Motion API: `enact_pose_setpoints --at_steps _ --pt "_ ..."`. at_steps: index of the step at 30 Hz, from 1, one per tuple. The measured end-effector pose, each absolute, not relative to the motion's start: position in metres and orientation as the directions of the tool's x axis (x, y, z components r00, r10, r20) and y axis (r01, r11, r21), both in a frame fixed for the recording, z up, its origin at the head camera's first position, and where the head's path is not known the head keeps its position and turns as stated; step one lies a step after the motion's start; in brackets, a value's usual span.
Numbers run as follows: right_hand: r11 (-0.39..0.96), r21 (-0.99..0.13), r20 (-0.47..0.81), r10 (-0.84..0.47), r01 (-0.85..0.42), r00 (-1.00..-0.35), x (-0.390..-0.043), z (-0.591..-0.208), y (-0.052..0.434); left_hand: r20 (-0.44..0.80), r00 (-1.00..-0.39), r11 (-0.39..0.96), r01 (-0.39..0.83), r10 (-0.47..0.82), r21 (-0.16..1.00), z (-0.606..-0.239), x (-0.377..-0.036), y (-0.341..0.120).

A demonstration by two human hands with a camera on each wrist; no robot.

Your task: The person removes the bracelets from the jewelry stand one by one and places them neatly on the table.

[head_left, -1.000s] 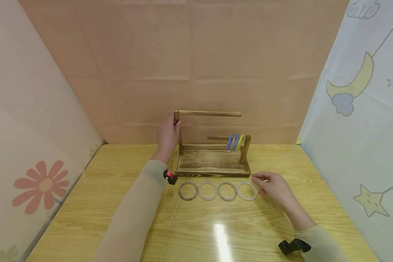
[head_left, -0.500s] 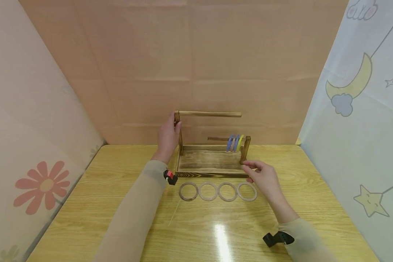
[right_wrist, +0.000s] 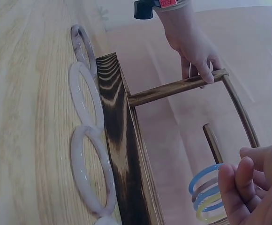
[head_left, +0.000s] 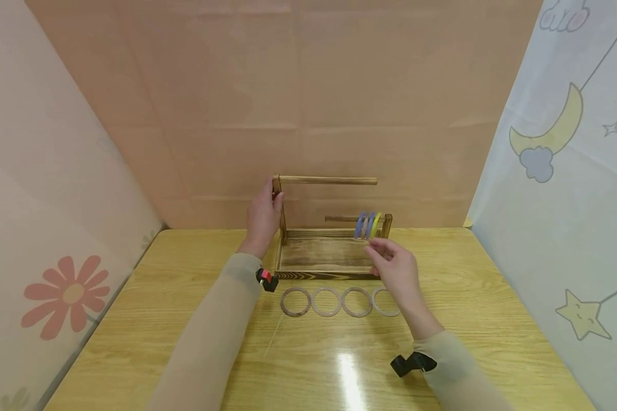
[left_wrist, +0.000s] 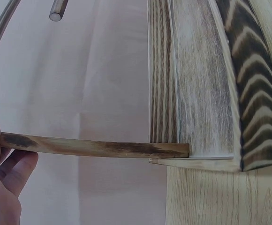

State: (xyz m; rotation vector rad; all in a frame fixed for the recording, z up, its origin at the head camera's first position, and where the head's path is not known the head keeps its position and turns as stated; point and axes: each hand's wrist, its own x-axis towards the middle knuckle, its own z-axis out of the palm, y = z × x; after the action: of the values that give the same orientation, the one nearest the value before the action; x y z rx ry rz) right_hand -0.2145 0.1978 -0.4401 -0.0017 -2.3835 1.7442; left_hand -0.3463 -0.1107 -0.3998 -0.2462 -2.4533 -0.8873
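My left hand (head_left: 263, 220) grips the tall post at the left end of the wooden rack (head_left: 329, 264), fingers curled round it just under the long top bar (head_left: 327, 180). My right hand (head_left: 396, 268) hangs over the right end of the tray, fingers loosely bent and holding nothing, the fingertips (right_wrist: 241, 176) just short of the coloured rings (head_left: 368, 224). Those rings, two blue, one pale and one yellow-green, hang side by side on the short lower peg (head_left: 341, 218) close to the right post. On the table (head_left: 133, 319) in front of the rack lie four pale rings (head_left: 325, 301) in a row, edge to edge; my right wrist covers part of the rightmost one
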Motion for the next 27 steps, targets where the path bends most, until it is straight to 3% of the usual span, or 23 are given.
enact_pose_setpoints --at_steps 18,27 --pt "0.4 -0.897 0.268 0.153 -0.189 -0.951 -0.23 -0.446 0.17 0.544 -0.839 0.776 0.352 0.013 0.524 -0.402 -0.345 -0.116" --pt "0.407 -0.897 0.263 0.18 -0.171 -0.948 -0.237 -0.449 0.164 0.552 -0.833 0.773 0.36 0.014 0.522 -0.403 -0.346 -0.116"
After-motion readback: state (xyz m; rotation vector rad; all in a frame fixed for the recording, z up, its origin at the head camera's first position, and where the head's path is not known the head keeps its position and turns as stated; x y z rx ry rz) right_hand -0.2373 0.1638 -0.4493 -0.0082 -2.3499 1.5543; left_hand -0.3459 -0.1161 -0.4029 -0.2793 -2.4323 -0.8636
